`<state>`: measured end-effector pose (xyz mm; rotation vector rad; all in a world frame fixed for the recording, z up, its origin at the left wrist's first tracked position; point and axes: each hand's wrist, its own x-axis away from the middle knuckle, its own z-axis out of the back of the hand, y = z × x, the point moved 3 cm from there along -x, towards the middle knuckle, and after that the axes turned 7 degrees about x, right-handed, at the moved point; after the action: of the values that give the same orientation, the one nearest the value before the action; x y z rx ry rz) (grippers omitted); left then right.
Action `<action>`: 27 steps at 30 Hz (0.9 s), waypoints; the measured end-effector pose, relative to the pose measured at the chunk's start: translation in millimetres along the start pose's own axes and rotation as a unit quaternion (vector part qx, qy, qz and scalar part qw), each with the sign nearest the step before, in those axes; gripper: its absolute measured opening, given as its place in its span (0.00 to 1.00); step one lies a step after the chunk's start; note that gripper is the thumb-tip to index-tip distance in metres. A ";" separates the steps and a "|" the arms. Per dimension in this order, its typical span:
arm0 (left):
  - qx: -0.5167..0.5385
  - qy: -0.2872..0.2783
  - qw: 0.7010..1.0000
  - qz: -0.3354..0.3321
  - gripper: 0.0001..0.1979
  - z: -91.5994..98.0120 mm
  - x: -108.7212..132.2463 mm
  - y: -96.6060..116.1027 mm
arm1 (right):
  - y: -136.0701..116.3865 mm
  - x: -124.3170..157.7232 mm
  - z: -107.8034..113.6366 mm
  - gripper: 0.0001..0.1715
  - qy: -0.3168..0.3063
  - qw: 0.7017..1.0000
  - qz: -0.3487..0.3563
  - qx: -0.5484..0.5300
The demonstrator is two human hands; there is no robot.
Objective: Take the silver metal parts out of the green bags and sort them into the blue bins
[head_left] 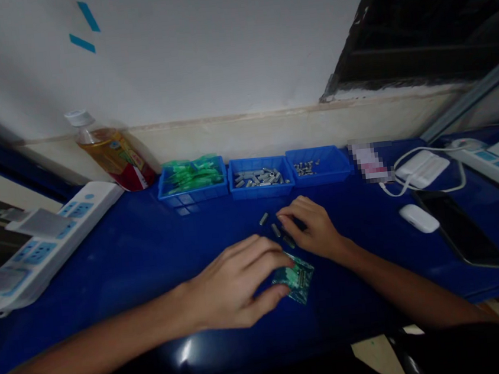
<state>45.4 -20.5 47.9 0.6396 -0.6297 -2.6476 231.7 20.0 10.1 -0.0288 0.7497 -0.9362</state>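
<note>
Three small metal cylinders (276, 230) lie on the counter (170, 237), the middle one's axis slanting toward the green packet (302, 278), nearest the curled right hand (311, 227), grip impossible to tell, while the left hand (239, 283), thumb and fingers parted, sits at the packet's edge.

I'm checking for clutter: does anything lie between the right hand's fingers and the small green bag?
Yes: loose metal cylinders lie on the blue tabletop between the fingers of the right hand and the green bag. The left hand also reaches over the bag's left side.
</note>
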 end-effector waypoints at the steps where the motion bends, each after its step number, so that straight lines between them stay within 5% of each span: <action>1: -0.009 -0.021 1.000 -0.010 0.17 -8.3 -2.7 -1.8 | -1.1 0.1 -0.5 0.08 0.003 1.000 0.001 -0.001; 7: -0.074 -0.090 0.992 -0.045 0.12 -44.1 -7.2 -15.6 | 2.0 1.6 -2.8 0.06 0.008 1.000 -0.001 -0.006; 13: -0.105 -0.035 0.992 0.057 0.09 -34.5 -7.2 -42.1 | 6.2 1.1 -6.8 0.06 -0.023 0.999 -0.018 -0.025; 16: -0.117 -0.016 0.985 0.122 0.10 -31.1 -9.0 -54.6 | 0.6 0.8 -3.4 0.10 -0.133 0.991 -0.006 -0.007; 20: -0.103 0.010 0.980 0.171 0.08 -28.4 -9.8 -61.6 | -8.4 1.8 6.5 0.27 -0.254 0.967 0.025 0.023; 24: -0.051 0.080 0.976 0.198 0.08 -17.3 -11.4 -75.8 | -13.2 4.0 7.0 0.37 -0.271 0.962 0.040 0.010; 27: -0.022 0.121 0.973 0.195 0.09 -10.5 -13.5 -89.6 | -14.4 5.3 0.7 0.33 -0.256 0.966 0.038 0.014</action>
<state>42.2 57.1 0.0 0.7280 -0.5577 -2.1736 223.7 7.1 12.4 -0.2075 0.2555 -0.8171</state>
